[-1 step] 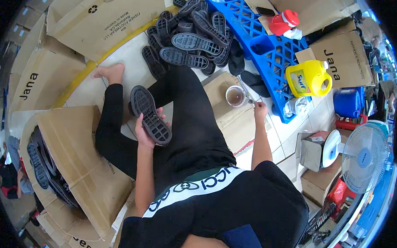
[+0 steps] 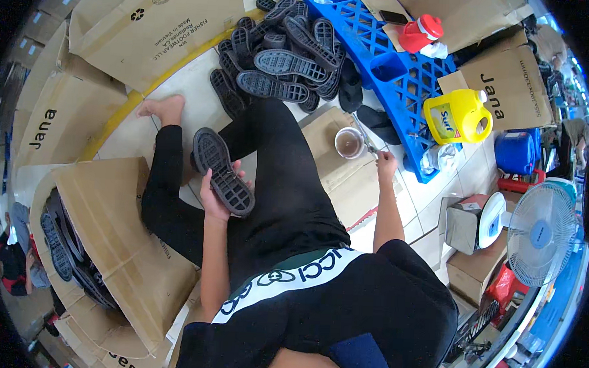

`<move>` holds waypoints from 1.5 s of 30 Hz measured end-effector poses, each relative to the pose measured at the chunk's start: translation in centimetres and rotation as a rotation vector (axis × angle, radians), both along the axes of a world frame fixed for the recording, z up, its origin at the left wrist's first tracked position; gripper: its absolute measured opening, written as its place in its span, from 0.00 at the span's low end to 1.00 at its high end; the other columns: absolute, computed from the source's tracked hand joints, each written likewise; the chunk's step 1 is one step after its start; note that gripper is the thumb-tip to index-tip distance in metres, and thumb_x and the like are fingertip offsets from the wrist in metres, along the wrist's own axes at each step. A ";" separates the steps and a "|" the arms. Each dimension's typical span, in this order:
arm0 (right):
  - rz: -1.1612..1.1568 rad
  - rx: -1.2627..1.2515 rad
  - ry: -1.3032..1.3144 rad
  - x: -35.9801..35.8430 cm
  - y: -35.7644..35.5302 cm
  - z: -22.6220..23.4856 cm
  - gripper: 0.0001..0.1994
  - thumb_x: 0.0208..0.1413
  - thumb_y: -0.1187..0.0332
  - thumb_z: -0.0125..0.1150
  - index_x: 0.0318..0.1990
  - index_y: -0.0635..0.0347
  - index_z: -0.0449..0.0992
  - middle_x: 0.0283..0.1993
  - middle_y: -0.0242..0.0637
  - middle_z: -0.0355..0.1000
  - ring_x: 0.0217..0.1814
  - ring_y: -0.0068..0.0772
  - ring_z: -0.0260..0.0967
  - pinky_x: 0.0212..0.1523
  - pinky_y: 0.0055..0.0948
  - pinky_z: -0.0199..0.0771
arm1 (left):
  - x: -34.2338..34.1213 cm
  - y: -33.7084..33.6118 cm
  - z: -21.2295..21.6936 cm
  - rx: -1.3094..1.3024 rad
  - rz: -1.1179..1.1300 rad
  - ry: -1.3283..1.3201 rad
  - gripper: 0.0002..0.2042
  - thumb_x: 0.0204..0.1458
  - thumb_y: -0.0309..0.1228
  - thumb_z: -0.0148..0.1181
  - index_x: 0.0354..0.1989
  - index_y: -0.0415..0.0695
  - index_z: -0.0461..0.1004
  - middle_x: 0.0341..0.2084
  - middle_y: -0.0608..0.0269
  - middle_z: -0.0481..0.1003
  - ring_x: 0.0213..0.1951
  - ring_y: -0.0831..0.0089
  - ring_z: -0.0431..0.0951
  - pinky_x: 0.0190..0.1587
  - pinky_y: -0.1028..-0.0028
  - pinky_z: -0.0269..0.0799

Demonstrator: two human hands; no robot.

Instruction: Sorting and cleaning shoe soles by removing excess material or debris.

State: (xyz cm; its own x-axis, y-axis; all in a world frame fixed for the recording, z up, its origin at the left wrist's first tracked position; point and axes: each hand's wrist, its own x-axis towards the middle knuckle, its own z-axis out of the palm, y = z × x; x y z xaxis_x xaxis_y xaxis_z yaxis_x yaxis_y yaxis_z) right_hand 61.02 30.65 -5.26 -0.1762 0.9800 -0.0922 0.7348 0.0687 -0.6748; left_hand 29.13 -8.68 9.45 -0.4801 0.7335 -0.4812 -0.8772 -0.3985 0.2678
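My left hand grips a black shoe sole from below, over my lap, its open grid of hollows facing up. Closed on the end of a thin brush-like tool, my right hand is right of a white cup. That tool slants along the cup's right rim; its exact kind is hard to make out. Brownish liquid shows in the cup, which stands on flat cardboard. Beyond my knee lies a pile of black soles.
An open carton at my left holds more soles. To the right are a blue plastic pallet, a yellow jug, a red-lidded bottle and a fan. Tall cartons line the far left.
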 end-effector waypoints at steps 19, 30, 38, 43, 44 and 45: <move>0.030 -1.193 0.950 -8.5 -16.5 -5.1 0.16 0.65 0.58 0.42 0.49 0.59 0.69 0.48 0.34 0.71 0.46 0.27 0.68 0.48 0.31 0.69 | 0.3 0.3 0.3 -0.061 -0.005 0.035 0.28 0.56 0.49 0.42 0.59 0.44 0.60 0.53 0.51 0.69 0.46 0.59 0.74 0.52 0.49 0.67; -0.101 -1.091 1.181 -10.7 -16.9 -9.3 0.17 0.65 0.60 0.40 0.50 0.64 0.67 0.50 0.40 0.70 0.49 0.33 0.68 0.54 0.33 0.67 | 0.3 0.3 0.1 -0.123 0.008 0.047 0.28 0.56 0.50 0.41 0.59 0.43 0.61 0.54 0.54 0.68 0.45 0.61 0.74 0.52 0.50 0.66; -0.284 -0.916 1.322 -9.5 -15.6 -8.7 0.11 0.65 0.65 0.42 0.40 0.62 0.68 0.51 0.46 0.70 0.53 0.40 0.68 0.58 0.38 0.65 | 0.4 0.7 -0.2 -0.109 0.001 0.042 0.28 0.57 0.50 0.41 0.60 0.44 0.61 0.53 0.53 0.69 0.45 0.60 0.73 0.52 0.50 0.67; -0.343 -0.894 1.360 -9.5 -15.0 -8.6 0.11 0.64 0.65 0.43 0.44 0.63 0.68 0.51 0.46 0.70 0.52 0.41 0.69 0.59 0.39 0.65 | 0.5 0.9 0.2 -0.129 0.000 0.034 0.28 0.57 0.49 0.41 0.60 0.45 0.60 0.53 0.54 0.69 0.45 0.61 0.73 0.51 0.50 0.67; -0.333 -0.886 1.371 -9.3 -14.9 -8.8 0.12 0.64 0.64 0.43 0.45 0.64 0.68 0.52 0.46 0.70 0.53 0.41 0.69 0.59 0.40 0.66 | 0.5 1.0 0.3 -0.132 -0.002 0.037 0.28 0.57 0.49 0.41 0.61 0.45 0.60 0.53 0.54 0.69 0.45 0.61 0.73 0.51 0.50 0.67; -0.336 -0.881 1.373 -9.1 -14.8 -9.0 0.12 0.64 0.64 0.43 0.45 0.64 0.68 0.52 0.46 0.70 0.53 0.41 0.69 0.59 0.40 0.66 | 0.5 1.0 0.3 -0.135 -0.004 0.039 0.28 0.57 0.49 0.41 0.61 0.46 0.60 0.53 0.54 0.69 0.45 0.61 0.73 0.51 0.50 0.67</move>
